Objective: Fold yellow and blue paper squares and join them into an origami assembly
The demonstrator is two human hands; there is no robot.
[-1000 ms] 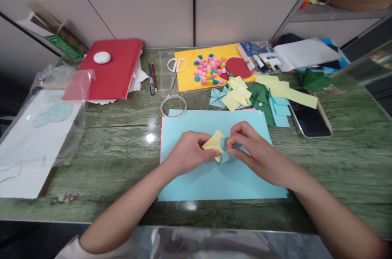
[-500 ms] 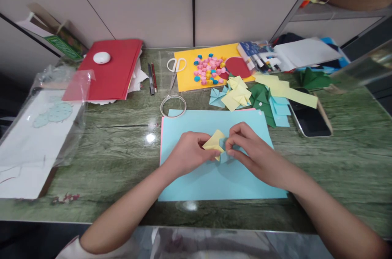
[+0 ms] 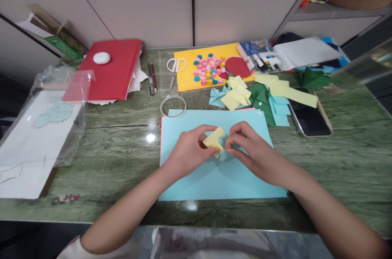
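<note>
Between thumb and fingers, my left hand [image 3: 191, 149] grips a folded yellow paper piece [image 3: 213, 138]. A folded light-blue paper piece [image 3: 223, 153] meets it on the right, partly overlapping it. My right hand [image 3: 249, 147] pinches the blue piece at its right side, with the fingertips closed together. Both hands are above a stack of light-blue paper sheets [image 3: 196, 185], which has a pink edge showing at the left. How far the two folded pieces are tucked into each other I cannot tell.
Behind the sheets lie folded yellow papers [image 3: 235, 94], dark green folded paper [image 3: 260, 96], pale yellow strips [image 3: 301, 98] and a phone [image 3: 310, 116]. Further back are scissors [image 3: 176, 67], small coloured pieces [image 3: 208, 69] and a red folder [image 3: 113, 75]. A tape ring [image 3: 173, 106] touches the stack's corner.
The yellow piece has tilted and risen slightly, and my left index finger has lifted along its upper edge. My right hand has barely moved, still pinching the blue piece.
</note>
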